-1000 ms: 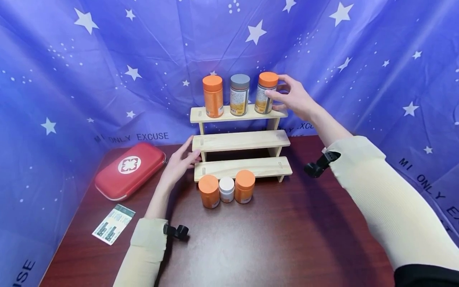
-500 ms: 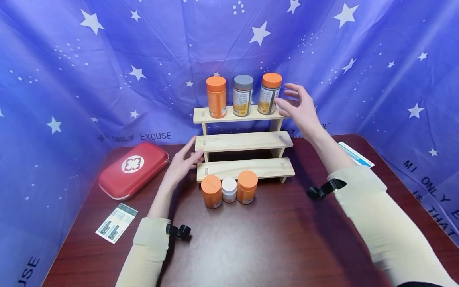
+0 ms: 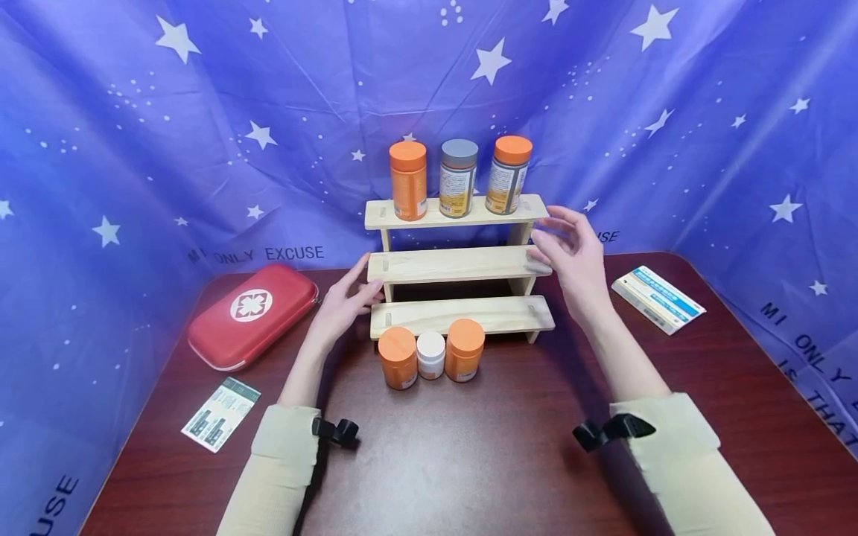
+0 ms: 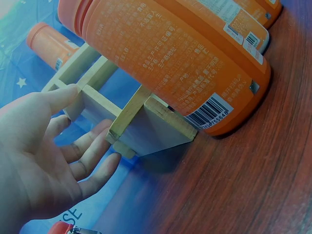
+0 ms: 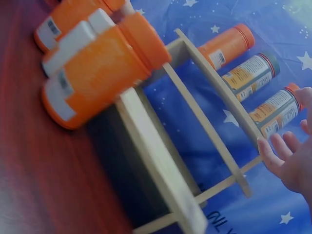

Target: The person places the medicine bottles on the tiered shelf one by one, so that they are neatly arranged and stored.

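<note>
A three-step wooden display rack stands at the back of the table. My left hand rests at its left end by the middle step, with thumb and fingers spread at the side in the left wrist view. My right hand is at the right end, fingers loosely bent near the top and middle steps, holding nothing. On the top step stand an orange bottle, a grey-capped bottle and an orange-capped grey bottle, all upright. Before the lowest step are two orange bottles with a small white bottle between them.
A red first-aid case lies on the left of the dark wooden table, with a printed card in front of it. On the right lies a blue-and-white box. Starry blue cloth hangs behind.
My right hand has let go of the orange-capped grey bottle and moved down along the rack's right end. My left hand has stayed in place. The blue-and-white box has come into view.
</note>
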Available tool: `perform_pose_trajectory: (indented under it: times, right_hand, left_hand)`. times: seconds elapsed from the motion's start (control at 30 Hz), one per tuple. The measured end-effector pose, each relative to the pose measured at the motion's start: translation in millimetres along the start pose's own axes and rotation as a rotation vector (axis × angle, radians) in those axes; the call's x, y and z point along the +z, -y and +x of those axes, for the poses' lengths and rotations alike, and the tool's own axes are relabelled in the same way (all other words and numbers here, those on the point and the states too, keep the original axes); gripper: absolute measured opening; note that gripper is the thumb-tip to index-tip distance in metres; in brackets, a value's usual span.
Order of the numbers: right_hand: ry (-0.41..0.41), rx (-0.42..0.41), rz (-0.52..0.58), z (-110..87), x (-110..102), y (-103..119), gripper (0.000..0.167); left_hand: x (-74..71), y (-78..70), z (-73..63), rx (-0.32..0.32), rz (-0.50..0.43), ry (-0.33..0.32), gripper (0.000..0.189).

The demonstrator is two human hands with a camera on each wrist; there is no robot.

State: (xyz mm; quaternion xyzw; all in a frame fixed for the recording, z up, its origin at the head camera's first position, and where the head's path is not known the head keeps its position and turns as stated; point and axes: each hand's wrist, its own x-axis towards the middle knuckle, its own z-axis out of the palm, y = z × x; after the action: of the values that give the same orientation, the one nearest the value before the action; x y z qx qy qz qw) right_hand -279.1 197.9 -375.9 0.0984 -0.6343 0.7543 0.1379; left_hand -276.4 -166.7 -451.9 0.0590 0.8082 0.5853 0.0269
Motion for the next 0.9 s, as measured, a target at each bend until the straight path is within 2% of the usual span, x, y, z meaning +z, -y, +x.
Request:
perform_pose_trajectory:
  times: [0.2,0.5,0.67,0.9]
  right_hand:
    - [0.025,0.008,0.041,-25.3,1.8,-12.8,0.049]
    - [0.076,-0.002,-0.027,-48.4,2.4,-21.0,0.049]
    - [0.163,-0.003,-0.060,-53.0,3.3,-23.9,0.048]
    - [0.342,0.040,-0.175,-56.2,2.4,-28.6,0.049]
  left_hand:
    - [-1.3,0.8,0.3,-0.012,0.009,-0.005,0.067]
    - [2.2,-0.8,2.3,-0.010,-0.003,0.003,0.066]
    - [3.2,-1.7,1.5,-0.013,0.008,-0.001,0.066]
    - [0.9,-0.4,1.5,-0.022,0.016,-0.001,0.066]
